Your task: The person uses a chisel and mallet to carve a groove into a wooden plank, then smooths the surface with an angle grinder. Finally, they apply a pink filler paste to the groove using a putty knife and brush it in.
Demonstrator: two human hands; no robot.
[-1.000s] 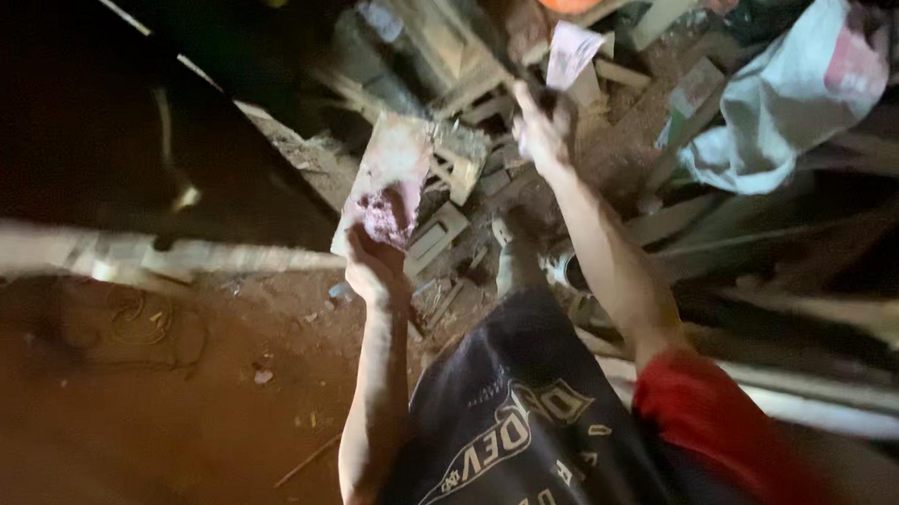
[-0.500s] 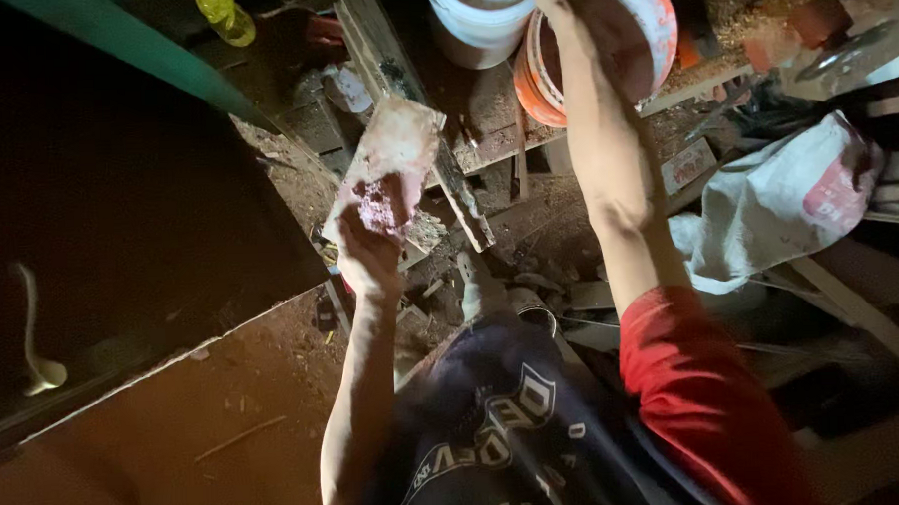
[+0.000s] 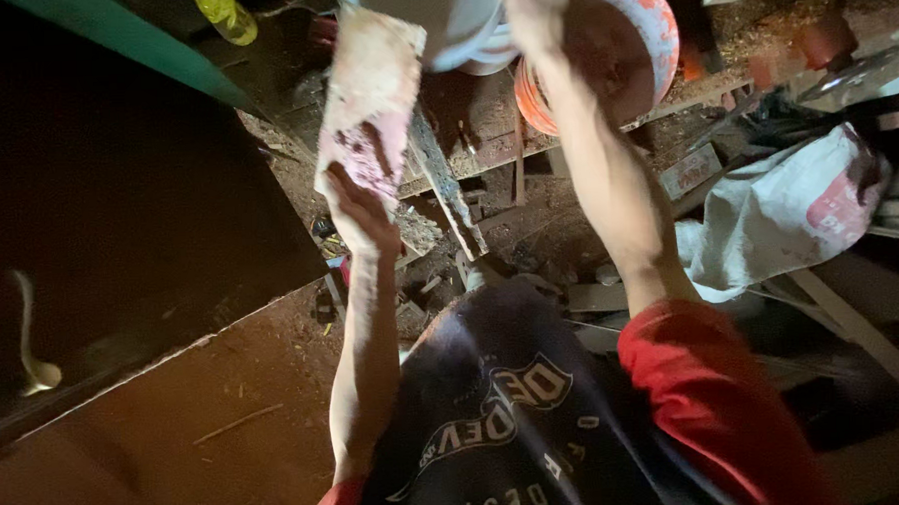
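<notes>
Workshop floor: you look down on reddish-brown ground (image 3: 177, 431) strewn with sawdust and offcuts, a dark panel edged by a green beam (image 3: 134, 49) on your left.
White sack (image 3: 777, 211): crumpled woven fabric, slumped at your right among timber.
Orange bucket (image 3: 641, 37): round plastic, dusty, beside a white tub (image 3: 467, 28) at the top edge.
Board (image 3: 370, 106): a flat, rough wooden slab, pale with a purplish stain at its near end; its long axis runs away from you, tilting slightly right.
Left hand (image 3: 358, 211): your fingers clamp the board's near end.
Right hand (image 3: 536, 11): raised against the bucket and tub; blurred, so you cannot tell its grip.
</notes>
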